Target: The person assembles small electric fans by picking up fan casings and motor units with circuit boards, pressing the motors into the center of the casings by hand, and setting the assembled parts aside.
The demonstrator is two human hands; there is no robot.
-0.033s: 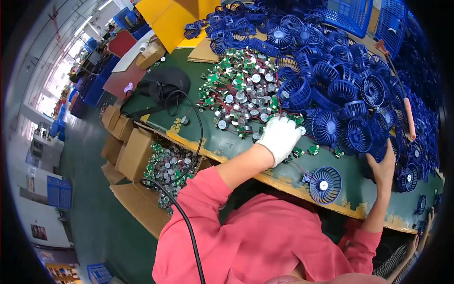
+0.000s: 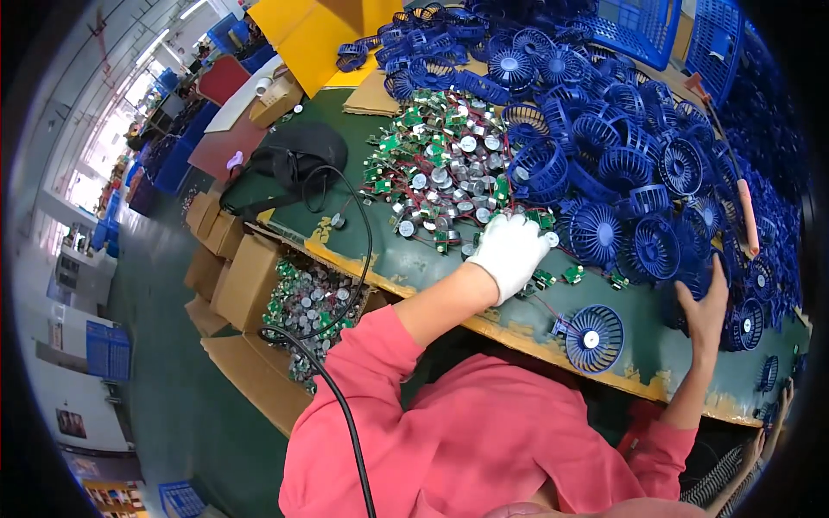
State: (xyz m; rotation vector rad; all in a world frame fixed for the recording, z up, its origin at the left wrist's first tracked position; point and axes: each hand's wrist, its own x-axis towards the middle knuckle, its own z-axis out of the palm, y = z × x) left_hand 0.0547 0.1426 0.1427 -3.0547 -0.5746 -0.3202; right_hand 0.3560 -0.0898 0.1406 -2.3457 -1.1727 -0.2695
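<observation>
My left hand [image 2: 509, 256], in a white glove, rests at the near edge of a heap of small round silver motors [image 2: 438, 177] wired to green circuit boards. Its fingers curl downward, and their tips are hidden; a loose motor [image 2: 551, 239] lies beside them. My bare right hand [image 2: 706, 304] reaches up at the right, thumb and fingers apart, next to dark blue fan housings [image 2: 654, 248]. Between the hands, near the table edge, one round blue fan housing [image 2: 610, 338] has a motor at its centre and a wired board at its side.
Blue fan housings are piled across the table's back and right, with blue crates [image 2: 635, 34] behind. A black cable [image 2: 341, 406] runs past my left arm from a black bag [image 2: 302, 155]. Below the edge, a cardboard box [image 2: 246, 281] holds more motors. Another person's hands [image 2: 768, 432] show at lower right.
My right hand has shifted slightly to the right, its fingers a little further apart. The gloved left hand has stayed almost in place.
</observation>
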